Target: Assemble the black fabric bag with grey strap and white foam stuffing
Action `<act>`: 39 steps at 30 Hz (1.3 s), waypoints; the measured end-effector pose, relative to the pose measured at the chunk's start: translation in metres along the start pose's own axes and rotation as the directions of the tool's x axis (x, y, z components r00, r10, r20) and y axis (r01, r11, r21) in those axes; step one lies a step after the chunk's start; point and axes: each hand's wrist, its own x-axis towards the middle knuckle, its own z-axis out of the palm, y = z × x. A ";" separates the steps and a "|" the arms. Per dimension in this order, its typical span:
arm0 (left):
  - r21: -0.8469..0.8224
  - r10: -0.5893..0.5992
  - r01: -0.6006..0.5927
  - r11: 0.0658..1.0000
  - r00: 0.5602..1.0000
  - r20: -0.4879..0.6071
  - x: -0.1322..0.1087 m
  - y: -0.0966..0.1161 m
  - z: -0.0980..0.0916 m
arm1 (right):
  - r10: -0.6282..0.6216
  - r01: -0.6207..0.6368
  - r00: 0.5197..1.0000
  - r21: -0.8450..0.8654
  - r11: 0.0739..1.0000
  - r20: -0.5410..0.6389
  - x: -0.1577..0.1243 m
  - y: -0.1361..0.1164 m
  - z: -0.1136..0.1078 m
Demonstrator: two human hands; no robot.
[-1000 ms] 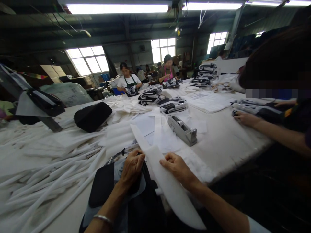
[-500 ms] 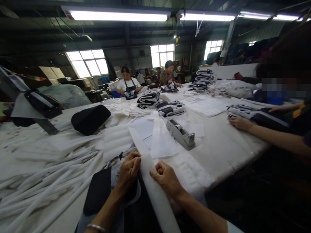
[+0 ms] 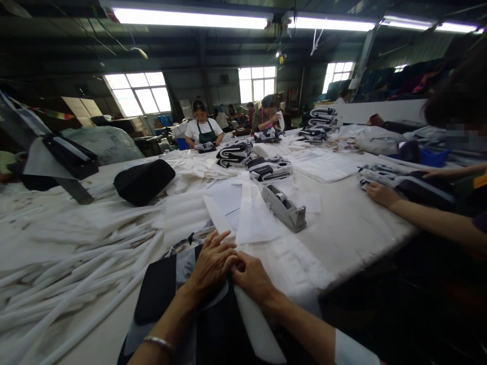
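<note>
A black and grey bag-like piece (image 3: 155, 291) lies in front of me at the table's near edge. Along its right side runs a long white strip (image 3: 258, 327), perhaps foam, its far end (image 3: 216, 213) pointing away over the table. My left hand (image 3: 213, 261) rests on the strip and the bag's edge, fingers stretched out and slightly apart. Against it, my right hand (image 3: 253, 276) is closed, its curled fingers pinching the strip at the bag's edge. The fingertips of both hands meet there, and the exact grip is partly hidden.
A grey tape dispenser (image 3: 283, 208) stands beyond my right hand, near white sheets (image 3: 256, 223). Loose white strips (image 3: 76, 299) cover the left. Folded black-and-grey pieces (image 3: 268, 169) and a black block (image 3: 144, 181) lie farther back. A co-worker's hand (image 3: 382, 195) is at right.
My hands have come together over the strip. The left hand has shifted right and its fingers have straightened. The strip now sits closer against the bag's edge.
</note>
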 end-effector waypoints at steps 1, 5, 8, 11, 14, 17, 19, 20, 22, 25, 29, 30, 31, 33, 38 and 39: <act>0.006 -0.004 0.004 1.000 1.000 -0.001 0.001 0.002 -0.001 | 0.011 -0.011 1.000 -0.010 1.000 -0.010 -0.001 0.000 0.000; 0.061 -0.045 0.042 0.997 0.998 0.040 0.003 0.005 -0.004 | 0.038 -0.038 0.999 -0.036 0.999 -0.021 -0.007 -0.002 -0.006; 0.060 -0.001 -0.003 0.998 0.998 0.070 0.003 0.003 -0.003 | 0.048 -0.048 0.998 -0.006 0.999 0.035 -0.017 -0.003 -0.013; 0.041 0.056 -0.059 0.997 0.996 0.068 0.004 0.002 0.000 | 0.050 -0.047 0.994 -0.037 0.998 0.101 -0.028 -0.005 -0.020; 0.066 0.078 -0.085 0.994 0.992 0.102 0.008 0.002 0.004 | 0.052 -0.035 0.992 -0.137 0.990 0.115 -0.036 -0.009 -0.026; 0.080 0.125 -0.141 0.987 0.976 0.179 0.014 0.002 0.007 | 0.078 -0.059 0.991 -0.169 0.984 0.111 -0.045 -0.013 -0.033; 0.061 0.166 -0.184 0.981 0.958 0.232 0.018 0.002 0.006 | 0.128 -0.110 0.987 -0.170 0.979 0.097 -0.052 -0.013 -0.040; 0.048 0.185 -0.204 0.978 0.949 0.257 0.019 0.001 0.006 | 0.163 -0.146 0.983 -0.173 0.974 0.087 -0.057 -0.012 -0.044; 0.029 0.212 -0.230 0.973 0.932 0.295 0.021 0.001 0.004 | 0.257 -0.241 0.962 -0.162 0.957 0.092 -0.070 -0.008 -0.050; 0.012 0.231 -0.248 0.969 0.920 0.316 0.023 0.001 0.001 | 0.426 -0.421 0.861 -0.081 0.903 0.277 -0.089 0.000 -0.057; 0.023 0.216 -0.232 0.973 0.933 0.288 0.023 0.003 0.000 | 0.416 -0.485 0.774 0.025 0.874 0.477 -0.098 0.004 -0.065; 0.025 0.209 -0.224 0.974 0.939 0.272 0.023 0.003 -0.001 | 0.371 -0.440 0.797 0.038 0.897 0.477 -0.096 0.003 -0.067; 0.024 0.202 -0.215 0.976 0.945 0.257 0.022 0.003 -0.001 | 0.307 -0.367 0.828 0.041 0.929 0.469 -0.094 0.002 -0.068; 0.014 0.191 -0.199 0.980 0.955 0.229 0.019 0.002 -0.001 | 0.132 -0.159 0.891 0.026 0.987 0.435 -0.090 0.000 -0.068; -0.022 0.192 -0.192 0.981 0.962 0.195 0.014 0.000 -0.002 | -0.192 0.234 0.912 -0.074 0.969 0.363 -0.091 0.004 -0.053; -0.031 0.194 -0.192 0.981 0.962 0.192 0.014 0.000 -0.003 | -0.238 0.283 0.909 -0.090 0.955 0.342 -0.092 0.005 -0.049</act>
